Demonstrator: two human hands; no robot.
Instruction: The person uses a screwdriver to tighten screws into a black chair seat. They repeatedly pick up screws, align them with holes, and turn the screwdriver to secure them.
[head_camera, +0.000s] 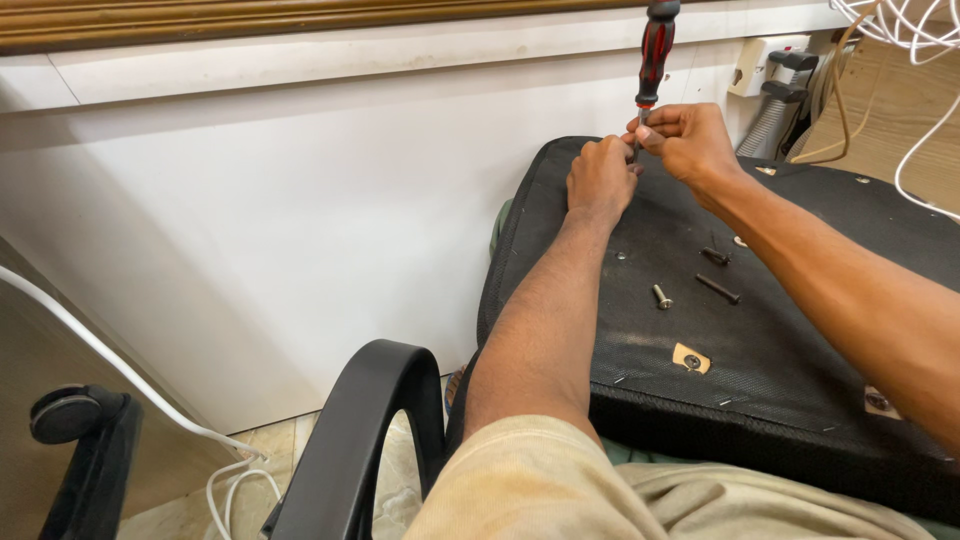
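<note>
Screwdriver (655, 50) upright, both hands' fingers (650, 138) pinching shaft; screws (661, 296) loose on seat base (800, 330).

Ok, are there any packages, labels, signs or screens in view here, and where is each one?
None: no package, label, sign or screen shows.
Nearest such thing: a white wall socket box at the upper right, squarish, with dark plugs in it.
Both hands are at a red-and-black screwdriver over the black seat underside.
</note>
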